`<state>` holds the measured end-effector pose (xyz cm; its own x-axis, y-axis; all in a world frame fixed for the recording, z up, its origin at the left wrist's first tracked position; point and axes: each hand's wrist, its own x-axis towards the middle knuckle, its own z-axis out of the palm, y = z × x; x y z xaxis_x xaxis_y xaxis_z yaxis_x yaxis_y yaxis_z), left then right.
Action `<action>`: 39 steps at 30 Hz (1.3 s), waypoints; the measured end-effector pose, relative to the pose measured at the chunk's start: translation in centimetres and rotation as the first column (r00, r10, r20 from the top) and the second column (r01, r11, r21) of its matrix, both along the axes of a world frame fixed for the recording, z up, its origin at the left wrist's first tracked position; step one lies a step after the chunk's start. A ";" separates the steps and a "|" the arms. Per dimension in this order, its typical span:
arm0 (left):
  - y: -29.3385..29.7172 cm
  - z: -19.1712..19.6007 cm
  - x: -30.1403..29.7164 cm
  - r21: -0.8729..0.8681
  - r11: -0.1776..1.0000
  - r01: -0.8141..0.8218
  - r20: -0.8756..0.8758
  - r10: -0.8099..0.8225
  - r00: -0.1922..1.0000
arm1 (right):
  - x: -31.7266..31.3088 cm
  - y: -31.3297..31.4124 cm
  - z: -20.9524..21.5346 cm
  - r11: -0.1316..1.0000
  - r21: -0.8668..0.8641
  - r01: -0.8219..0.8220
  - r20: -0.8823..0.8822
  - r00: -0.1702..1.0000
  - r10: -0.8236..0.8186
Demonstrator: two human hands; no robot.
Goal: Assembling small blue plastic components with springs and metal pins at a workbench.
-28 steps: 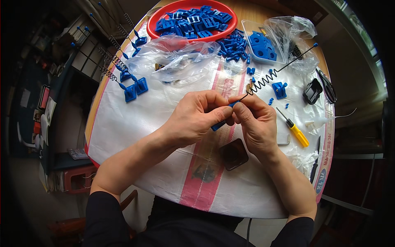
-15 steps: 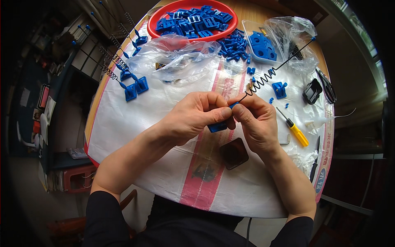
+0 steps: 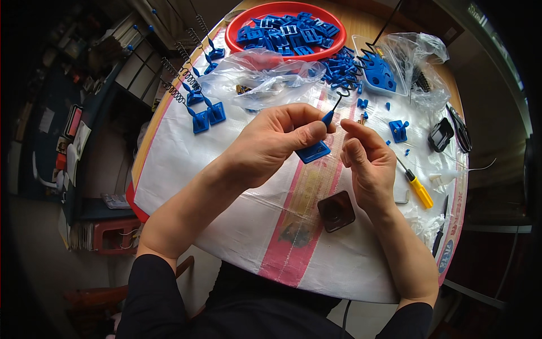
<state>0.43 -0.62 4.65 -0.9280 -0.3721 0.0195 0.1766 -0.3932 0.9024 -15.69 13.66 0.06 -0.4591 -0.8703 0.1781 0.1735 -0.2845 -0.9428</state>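
Across my desk (image 3: 186, 169) lies a white woven sheet with a pink stripe, and at its far edge sits a red bowl (image 3: 237, 25) heaped with blue plastic pieces, with a crumpled clear bag (image 3: 265, 76) just in front of it. Nearer, my left hand (image 3: 276, 141) is closed on a flat blue plastic base (image 3: 314, 152), thumb pressed on top, holding it above the sheet. From that base a black wire spring (image 3: 361, 56) runs up and away to the right, its long axis slanting toward the far right corner. My right hand (image 3: 367, 161) hovers just beside the base on its right, fingers (image 3: 353, 127) loosely curled and gripping nothing that I can see, so it is the one nearer the wire. Right of it lies a yellow-handled screwdriver (image 3: 418, 189), and below my hands sits a small dark square block (image 3: 336, 211).
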 end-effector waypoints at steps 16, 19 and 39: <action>-9.1 1.6 17.1 -0.526 0.394 -0.754 -0.284 0.754 0.592 | -0.8 -0.4 -0.9 0.989 0.054 0.136 -0.006 0.991 -0.135; -11.0 -2.8 17.7 -0.663 0.335 -0.669 -0.125 0.832 0.541 | -0.6 -0.7 -1.0 0.991 0.043 0.126 0.002 0.992 -0.126; -10.7 -4.2 16.3 -0.969 0.134 -0.205 -0.014 0.806 0.591 | -0.8 -0.6 0.7 0.982 -0.056 0.182 0.106 0.979 -0.176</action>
